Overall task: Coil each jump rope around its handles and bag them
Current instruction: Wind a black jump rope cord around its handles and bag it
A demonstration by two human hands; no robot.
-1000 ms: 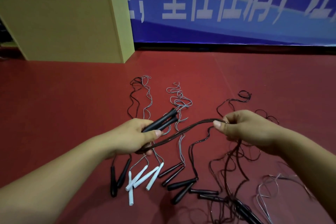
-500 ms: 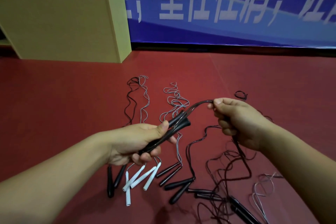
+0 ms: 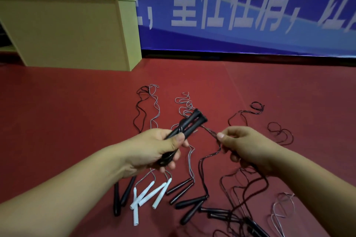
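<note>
**Handles in left hand, cord pinched by right**

Visibility: lower ends of the black handles [image 3: 189, 125] are buried in the left hand [image 3: 154, 150], so the number of cord turns there cannot be counted. Right-hand fingers below the thumb are curled out of sight. A tangle of dark cords [image 3: 242, 188] at lower right runs off the bottom edge; individual ropes cannot be separated.

Left hand: fingers and thumb wrapped round the paired handles, which are tilted up and to the right above the red floor [image 3: 67, 111].

Right hand [image 3: 244, 148]: thumb and forefinger pinch the thin dark cord [image 3: 209, 132], which runs taut to the handle tips.

Floor below the hands: white handles [image 3: 148, 194] and more black handles [image 3: 190, 204] lie side by side, cords trailing away. Yellow box [image 3: 63, 32] and blue banner [image 3: 231, 5] behind.
</note>
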